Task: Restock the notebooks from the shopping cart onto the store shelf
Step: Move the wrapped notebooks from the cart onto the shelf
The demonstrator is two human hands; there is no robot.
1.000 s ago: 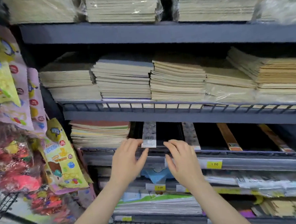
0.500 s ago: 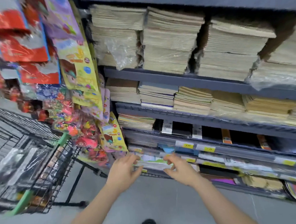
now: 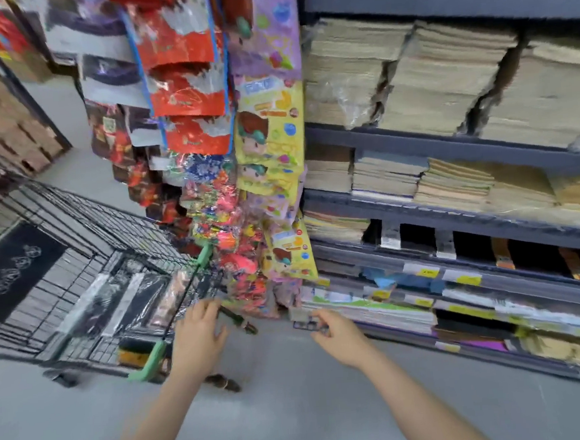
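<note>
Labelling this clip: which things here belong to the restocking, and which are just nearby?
Job: shopping cart; wrapped notebooks in it; store shelf; left hand; right hand.
Nearby: hanging toy packets; red foil bags.

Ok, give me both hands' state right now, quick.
Left hand: open, fingers spread, empty, near the shopping cart.
Right hand: empty as far as visible; fingers loosely curled, grip cannot be told.

Both hands have left the black notebooks (image 3: 417,242) on the shelf (image 3: 453,223), the left hand (image 3: 197,332) now spread near the cart (image 3: 79,269), the right hand (image 3: 334,333) seemingly empty.
</note>
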